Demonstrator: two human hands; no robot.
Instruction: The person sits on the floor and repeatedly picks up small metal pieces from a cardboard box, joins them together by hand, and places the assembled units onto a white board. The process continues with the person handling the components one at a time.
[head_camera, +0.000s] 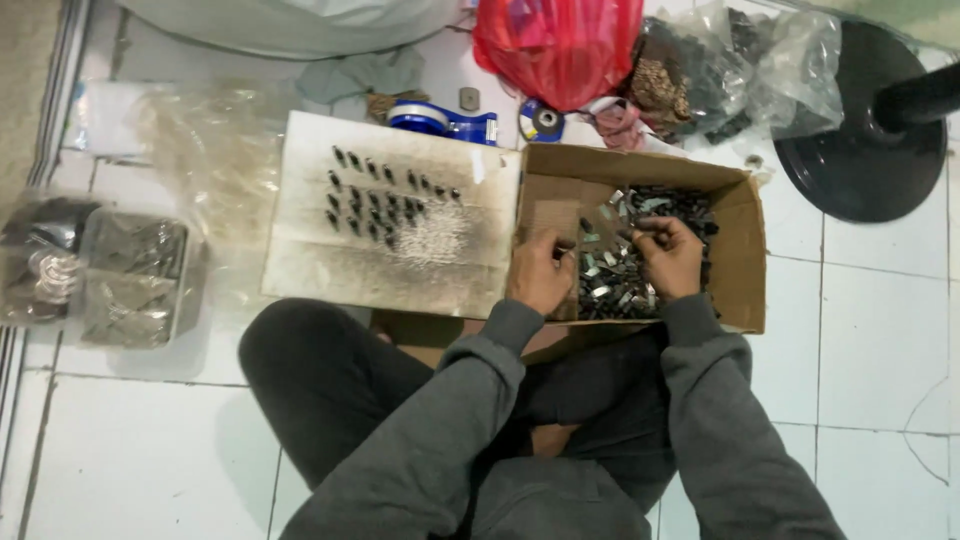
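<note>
Two bare hands work inside an open cardboard box (735, 250) that stands on the white tiled floor (880, 340) before a seated person in grey sleeves and dark trousers. The left hand (540, 272) rests at the box's left side, fingers curled together, apparently pinching one small dark piece, though the grasp is too small to confirm. The right hand (668, 255) lies over the heap of small black and silvery parts (615, 285) that fills the box's middle and far right; its fingers are drawn together on a piece from that heap. Just left of the box, touching it, lies a white foam board (330, 250) carrying rows of small dark pieces (385, 195) standing in its upper half. Beyond the board are a blue tape dispenser (443, 122), a red plastic bag (560, 45) and clear bags of dark parts (720, 75). A black round stand base (860, 160) sits at far right; clear packets (95, 270) lie at far left.
</note>
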